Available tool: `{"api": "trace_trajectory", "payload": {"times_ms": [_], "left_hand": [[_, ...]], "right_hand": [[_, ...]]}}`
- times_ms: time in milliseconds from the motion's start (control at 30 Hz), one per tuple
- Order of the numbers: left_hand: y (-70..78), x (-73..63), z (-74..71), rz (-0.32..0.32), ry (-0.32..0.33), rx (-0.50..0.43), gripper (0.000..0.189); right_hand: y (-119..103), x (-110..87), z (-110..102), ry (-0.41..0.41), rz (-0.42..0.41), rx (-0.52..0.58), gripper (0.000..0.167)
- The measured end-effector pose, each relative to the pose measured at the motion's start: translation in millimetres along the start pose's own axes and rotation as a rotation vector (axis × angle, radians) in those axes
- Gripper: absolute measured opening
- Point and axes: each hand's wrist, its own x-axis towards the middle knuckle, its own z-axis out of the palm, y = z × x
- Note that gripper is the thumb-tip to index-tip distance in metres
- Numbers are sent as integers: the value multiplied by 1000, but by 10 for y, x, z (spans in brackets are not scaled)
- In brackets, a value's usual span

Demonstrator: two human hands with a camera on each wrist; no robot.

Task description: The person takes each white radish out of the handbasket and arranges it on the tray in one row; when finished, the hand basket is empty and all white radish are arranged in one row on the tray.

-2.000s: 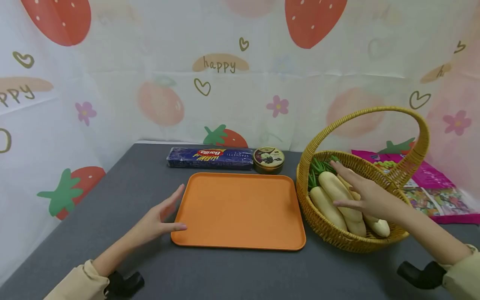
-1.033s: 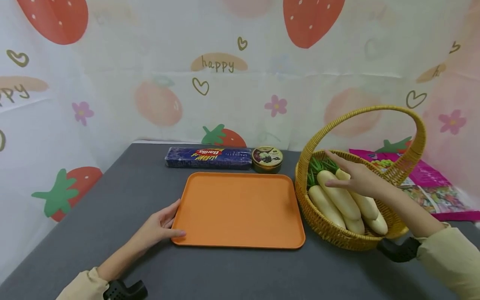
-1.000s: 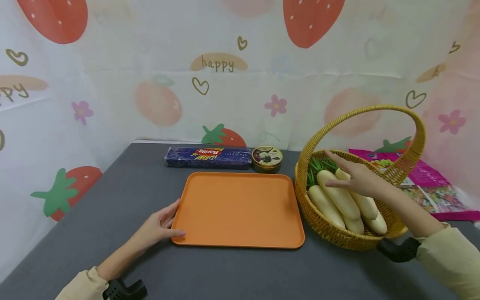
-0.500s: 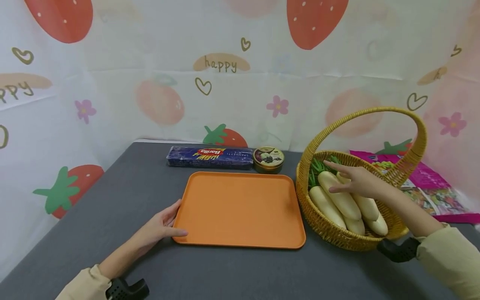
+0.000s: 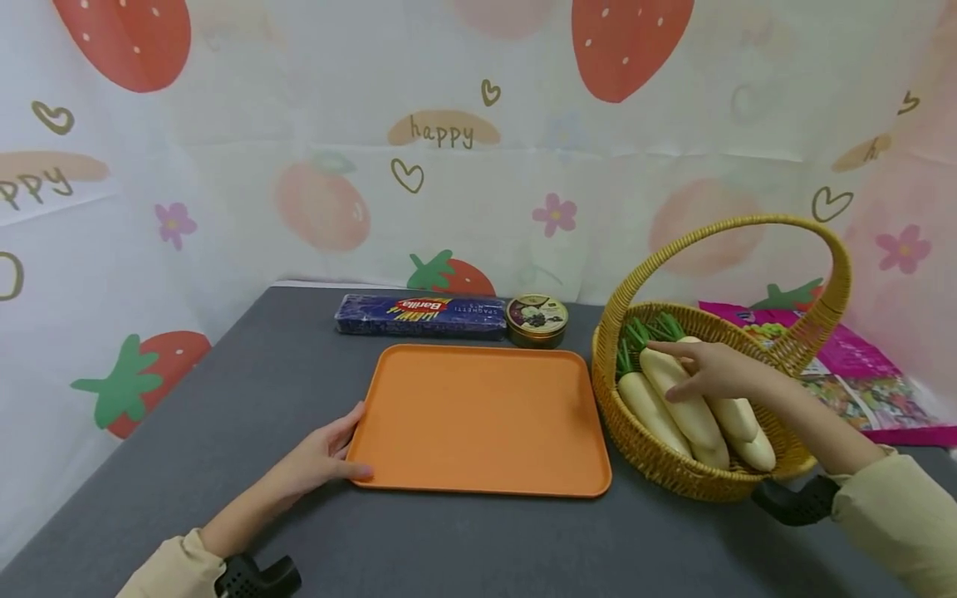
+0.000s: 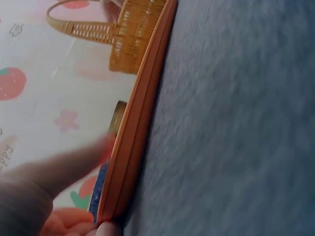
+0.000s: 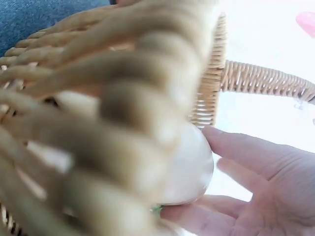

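My left hand grips the left edge of an orange tray, thumb over the rim and fingers at its side. The left wrist view shows the tray's rim edge-on, low over the grey tabletop. On the right, my right hand reaches into a wicker basket and holds a white radish near its leafy end. From the right wrist view, thumb and fingers stand on either side of the radish, partly hidden by blurred wicker. Several more white radishes with green tops lie beside it.
Behind the tray lie a blue spaghetti pack and a round tin. A pink printed bag is behind the basket. The basket's tall handle arches over the right hand. A printed curtain backs the table.
My left hand has moved in from beside the tray and taken its edge. The right hand, first open over the radishes, has lowered and its fingers have closed on one.
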Motion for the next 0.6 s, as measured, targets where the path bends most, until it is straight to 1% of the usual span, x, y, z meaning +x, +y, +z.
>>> {"api": "trace_trajectory", "payload": {"times_ms": [67,133,200,300,400,467,533,600], "left_hand": [[-2,0,-23,9,-36,15,100],[-8,-6,-44,29,-78,53,103],[-19,-8,-59,60,-118,92,104],[-38,-9,-74,94,-156,135,104],[-44,-20,-76,105,-173,164,105],[-41,-27,-82,110,-176,181,105],[-37,-27,-92,116,-169,197,105],[-33,-17,-106,120,-159,205,105]], "right_hand": [[-15,-5,-4,-15,-14,6,66],[-28,-16,1,-18,-31,-6,60],[-31,-36,16,0,-46,-32,55],[-20,-60,54,34,-59,-61,54],[-6,-64,95,55,-96,-70,56],[4,-54,105,43,-127,-57,56],[11,-36,106,33,-158,-67,55],[19,-21,98,22,-169,-63,56]]}}
